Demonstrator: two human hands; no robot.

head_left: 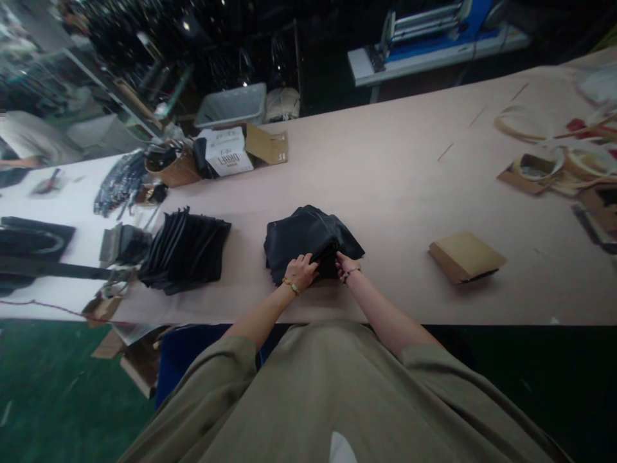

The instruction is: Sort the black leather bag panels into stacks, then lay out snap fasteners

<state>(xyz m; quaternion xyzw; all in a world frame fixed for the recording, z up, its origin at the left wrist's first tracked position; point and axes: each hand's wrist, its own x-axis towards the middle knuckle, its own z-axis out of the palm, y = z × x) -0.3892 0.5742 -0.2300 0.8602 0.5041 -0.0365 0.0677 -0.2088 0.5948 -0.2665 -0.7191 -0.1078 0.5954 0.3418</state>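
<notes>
A pile of black leather-like pieces (299, 241) lies on the table directly in front of me, its layers fanned unevenly. My left hand (303, 271) is at the near edge of the pile, fingers over the top piece and thumb lower down, closed on it. At the pile's right side my right hand (346, 263) pinches the edge of a black piece between thumb and fingers. The top piece is lifted or folded between the two hands, with a dark gap beneath. How many layers the fingers hold is hidden.
To the left stands a stack of black folded pieces (187, 251). A brown cardboard box (465, 257) sits at the right. Farther back are an open white carton (229, 151) and a basket (173, 166). Rolls of tape (535, 166) lie far right. Another person's arm (22, 162) shows far left.
</notes>
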